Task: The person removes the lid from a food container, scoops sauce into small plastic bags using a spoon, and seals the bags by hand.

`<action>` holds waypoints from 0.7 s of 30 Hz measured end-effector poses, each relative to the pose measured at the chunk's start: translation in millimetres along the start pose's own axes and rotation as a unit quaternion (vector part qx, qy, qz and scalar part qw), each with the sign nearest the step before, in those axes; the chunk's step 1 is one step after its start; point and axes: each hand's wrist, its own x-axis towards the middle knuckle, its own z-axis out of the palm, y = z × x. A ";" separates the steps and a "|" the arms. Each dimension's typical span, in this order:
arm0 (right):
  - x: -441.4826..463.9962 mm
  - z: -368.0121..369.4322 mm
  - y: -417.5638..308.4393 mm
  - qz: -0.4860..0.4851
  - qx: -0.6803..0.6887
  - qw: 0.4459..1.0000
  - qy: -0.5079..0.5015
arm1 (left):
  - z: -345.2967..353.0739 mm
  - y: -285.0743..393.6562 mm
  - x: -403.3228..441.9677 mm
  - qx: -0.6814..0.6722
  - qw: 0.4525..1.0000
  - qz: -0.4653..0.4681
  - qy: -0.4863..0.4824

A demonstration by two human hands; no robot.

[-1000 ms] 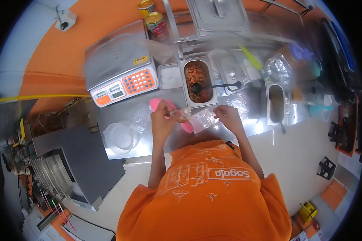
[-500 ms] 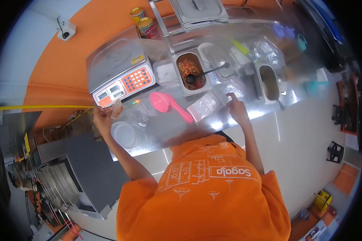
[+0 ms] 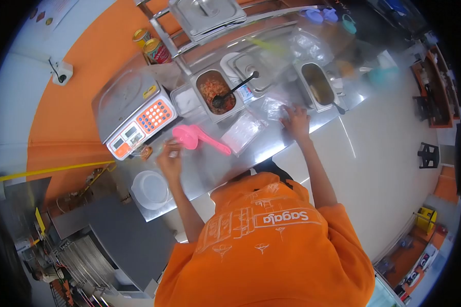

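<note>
My left hand [image 3: 169, 161] is at the left part of the steel counter, fingers curled together at a crumpled clear plastic bag [image 3: 176, 153] that is partly hidden by them. Just left of it, a small bag with orange-brown food [image 3: 145, 152] lies against the scale [image 3: 138, 130]. Above and to the right of that hand rests a pink ladle [image 3: 189, 137]. My right hand [image 3: 296, 124] has its fingers spread at the counter's front edge, reaching beside loose clear plastic [image 3: 274, 108]. Between the hands lies a stack of clear plastic bags [image 3: 244, 132].
A steel pan of chopped reddish food [image 3: 215, 89] holds a black ladle [image 3: 235, 89]. Another steel pan [image 3: 317, 84] is farther right. A round translucent tub [image 3: 151, 188] sits near the front left corner. Two cans [image 3: 156, 51] stand behind the scale.
My left hand has moved right, away from the small food bag, to the clear plastic. My right hand's fingers have spread out beside the loose plastic. The camera view has shifted.
</note>
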 end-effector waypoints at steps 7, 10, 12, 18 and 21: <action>21.3 16.5 5.1 0.033 0.171 0.985 -0.021 | 130.1 119.2 -13.7 -0.238 0.925 -0.030 -0.294; 20.3 20.2 11.4 0.028 0.238 0.970 -0.029 | 185.8 138.2 2.2 -0.198 0.947 0.044 -0.248; 15.1 26.4 12.6 -0.003 0.252 0.966 0.065 | 219.9 143.2 9.8 -0.022 0.978 0.074 -0.192; 13.3 52.0 23.0 0.015 0.237 0.971 -0.013 | 305.0 91.6 3.9 0.075 0.984 0.074 -0.146; 13.5 48.9 25.2 0.035 0.265 0.962 -0.054 | 306.8 98.6 10.2 0.040 0.976 -0.057 -0.206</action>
